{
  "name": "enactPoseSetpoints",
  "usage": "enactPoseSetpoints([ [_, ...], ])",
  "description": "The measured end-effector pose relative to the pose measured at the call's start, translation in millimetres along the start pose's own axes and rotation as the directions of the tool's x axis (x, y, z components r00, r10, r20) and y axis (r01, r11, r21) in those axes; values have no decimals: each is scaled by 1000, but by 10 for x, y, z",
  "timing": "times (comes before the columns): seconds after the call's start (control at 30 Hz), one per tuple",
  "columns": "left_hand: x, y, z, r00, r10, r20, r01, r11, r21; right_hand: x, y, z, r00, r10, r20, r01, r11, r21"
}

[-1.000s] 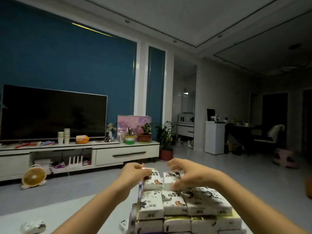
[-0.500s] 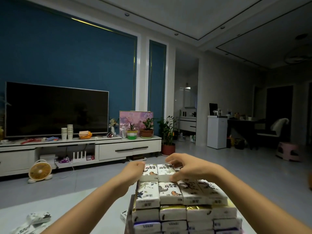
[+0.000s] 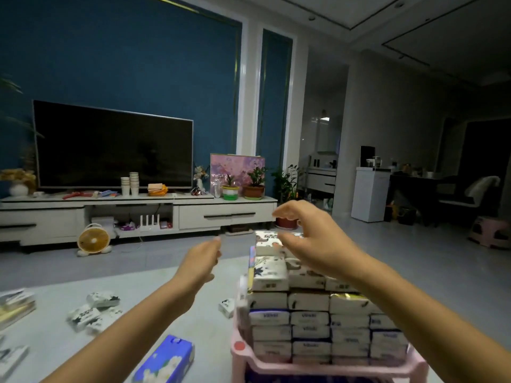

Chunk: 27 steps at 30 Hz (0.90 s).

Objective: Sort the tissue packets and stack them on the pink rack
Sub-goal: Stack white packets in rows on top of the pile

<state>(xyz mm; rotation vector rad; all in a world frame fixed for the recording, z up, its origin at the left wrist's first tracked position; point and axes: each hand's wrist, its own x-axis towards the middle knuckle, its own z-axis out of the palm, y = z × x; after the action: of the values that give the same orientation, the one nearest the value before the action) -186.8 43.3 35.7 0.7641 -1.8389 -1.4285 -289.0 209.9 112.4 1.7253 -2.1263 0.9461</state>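
Where the stack (image 3: 309,319) sits: on the rack (image 3: 326,367) at lower right, packets in tight rows rising well above the pink rim.
Stack rows: blue-edged wrappers low down, a gold-tinged row over them, white printed wrappers at the top.
Top packet (image 3: 266,239): lies flat at the far left corner of the highest row, just under the right hand's fingers.
Right hand (image 3: 312,239): over the top of the stack, fingers spread and curved, thumb apart from them, nothing gripped. Whether the palm touches the packets beneath cannot be told.
Left hand (image 3: 200,261): left of the stack and apart from it, in the air, fingers loose and holding nothing, somewhat blurred.
Loose packets (image 3: 91,313): scattered on the floor (image 3: 154,297) at left, well apart from the rack, with more at the left edge.
Single packet (image 3: 226,307): on the floor just beside the rack's left side.
Blue pack (image 3: 166,360): flowered wrapper, on the floor near the bottom edge, left of the rack.
Background: dark TV (image 3: 113,145) on a white cabinet (image 3: 221,214), a small fan (image 3: 93,240) on the floor before it, and a pink stool (image 3: 489,234) far right.
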Motion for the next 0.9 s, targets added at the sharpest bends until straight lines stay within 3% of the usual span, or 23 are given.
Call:
enactPoseSetpoints([
  [0.17, -841, -978, -1111, 972, 104, -211, -55, 973, 226, -703, -742, 980, 973, -232, -15, 222, 911, 347],
  [0.27, -1426, -1450, -1844, 929, 86, -359, 86, 895, 438, -1105, -1204, 2090, 937, -256, 239, 100, 851, 516],
  [0.37, -1952, -1736, -2436, 891, 80, -448, 240, 753, 613, -1336, -1641, 3085, 889, -250, 383, 56, 890, 452],
  [0.5, -2424, -1982, -3063, 854, 105, -509, 361, 585, 727, -1432, -1998, 3691, 910, -261, 322, 172, 945, 279],
  [0.6, -2475, -2128, -3471, 777, 77, -625, 512, 501, 698, -1411, -1977, 3764, 930, -246, 273, 201, 963, 182],
  [0.8, -2042, -2302, -3756, 632, -106, -767, 717, 455, 528, -1381, -2006, 3796, 955, -191, 226, 136, 962, 238],
  [0.9, -1900, -2363, -3841, 585, -60, -809, 777, 330, 537, -1395, -2007, 3821, 961, -175, 212, 129, 968, 214],
])
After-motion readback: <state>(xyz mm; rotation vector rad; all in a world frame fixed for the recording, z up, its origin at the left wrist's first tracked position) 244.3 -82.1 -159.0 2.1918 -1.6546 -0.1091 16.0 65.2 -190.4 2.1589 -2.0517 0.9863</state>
